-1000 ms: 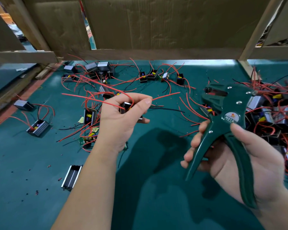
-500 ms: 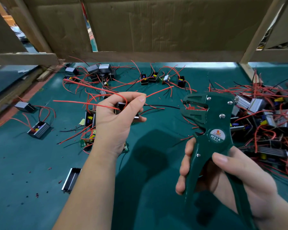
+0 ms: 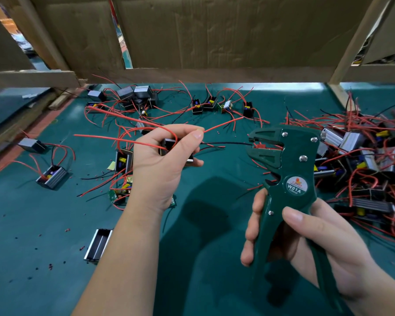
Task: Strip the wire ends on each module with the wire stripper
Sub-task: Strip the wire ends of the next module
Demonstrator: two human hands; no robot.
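Green handles fill your right hand (image 3: 306,238) in the head view. Its fingers wrap the front handle of the wire stripper (image 3: 290,160) and the thumb lies across the other. The handles are not squeezed together and the jaws stand parted, their mouth facing left.

Your left hand (image 3: 160,169) is curled round a small module (image 3: 168,148), pinching it between thumb and fingers above the teal mat (image 3: 32,247). From that module the black wire (image 3: 228,143) runs out to your right, nearly level, so its long axis points straight into the stripper's mouth. Its tip sits at the opening, but whether it already lies between the jaws cannot be told from here.

A red wire (image 3: 224,124) leaves the same hand and angles up and away, clear of the tool.

Judging by this, the coming move depends on keeping the black wire in line with the jaws. Your right hand is the nearer one to the tip, and the pile of modules (image 3: 363,160) lies beyond it.
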